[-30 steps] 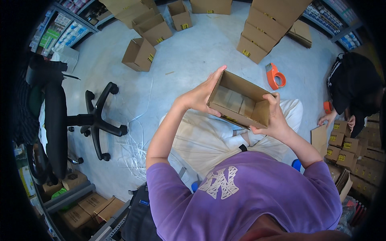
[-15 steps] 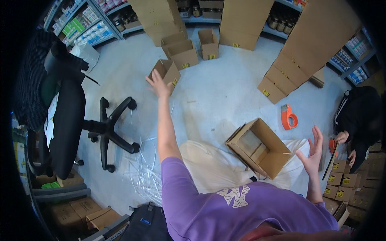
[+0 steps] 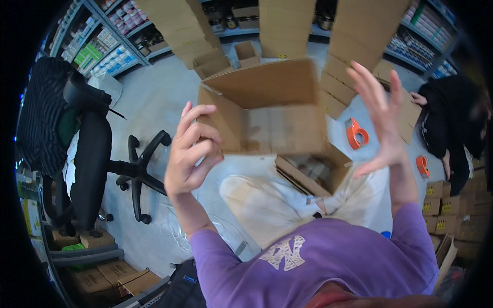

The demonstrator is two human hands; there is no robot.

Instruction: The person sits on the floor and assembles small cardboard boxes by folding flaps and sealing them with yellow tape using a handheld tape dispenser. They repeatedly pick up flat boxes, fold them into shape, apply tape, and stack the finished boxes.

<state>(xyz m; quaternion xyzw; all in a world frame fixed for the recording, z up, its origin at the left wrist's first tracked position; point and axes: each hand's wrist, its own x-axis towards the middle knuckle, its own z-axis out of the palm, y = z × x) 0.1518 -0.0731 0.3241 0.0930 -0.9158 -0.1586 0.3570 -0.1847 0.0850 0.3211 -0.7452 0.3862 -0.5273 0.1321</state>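
Observation:
In front of me hangs an open-topped cardboard box, tilted so that its inside shows and slightly blurred. My left hand has its fingers curled at the box's left wall and appears to grip it there; the exact contact is partly hidden. My right hand is raised to the right of the box, open with fingers spread, and touches nothing. Below, a second open cardboard box rests by my crossed legs, partly covered by the raised one.
An orange tape dispenser lies right of the boxes. A person in black sits at far right near another orange tape dispenser. Smaller open boxes and tall cardboard stacks stand ahead. An office chair is at left.
My left hand has come back from the small boxes on the floor, and a box is now raised before me. My right hand has moved up and inward. The view has shifted slightly.

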